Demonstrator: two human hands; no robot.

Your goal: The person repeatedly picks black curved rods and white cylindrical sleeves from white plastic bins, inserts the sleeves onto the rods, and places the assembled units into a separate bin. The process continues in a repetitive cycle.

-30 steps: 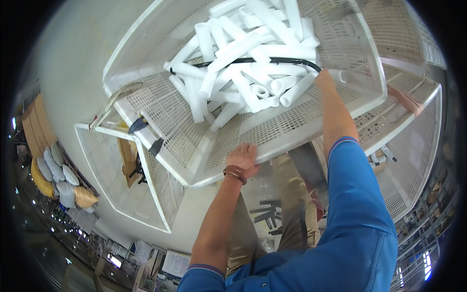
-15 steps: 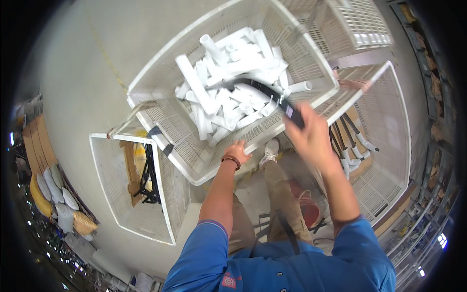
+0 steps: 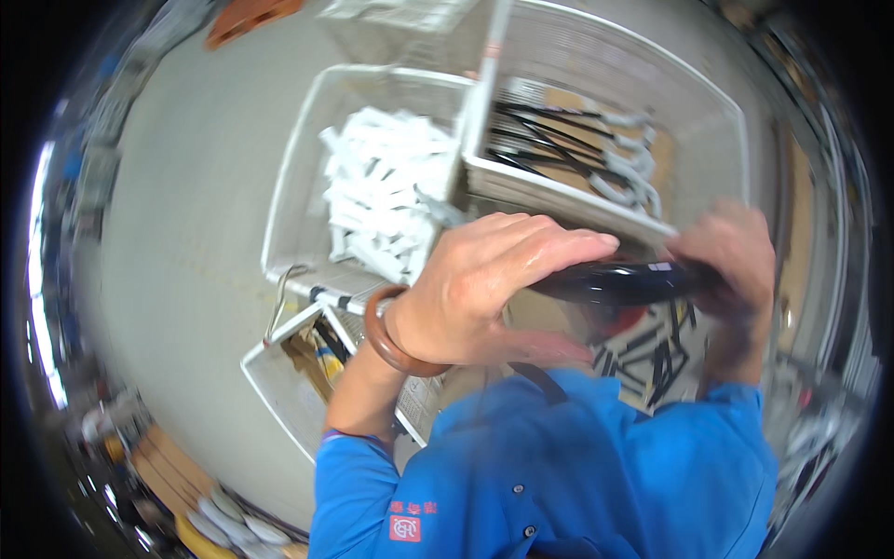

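The view has swung hard since half a second ago. The white wire basket [image 3: 300,177] heaped with white tubes [image 3: 386,200], which then filled the centre of the frame, now sits in the upper left. A second wire basket [image 3: 694,102] holding black hoses and pale curved tubes has come in at the upper right, beside the first. The black hose [image 3: 633,279] that a second ago lay on top of the white pile, with only one hand reaching to it, is now lifted clear of that basket and held crosswise at chest height in the middle right of the frame. So the piece is out of the pile and held between both hands.

The left hand [image 3: 484,289], a brown ring-shaped bracelet [image 3: 386,335] at its wrist, arches over the near end of the hose with fingers curled down around it. The right hand [image 3: 731,265] is closed on the far end; it is blurred, so the grip itself is hard to read. A smaller open wire crate [image 3: 279,373] stands on the grey floor [image 3: 177,242] at lower left.
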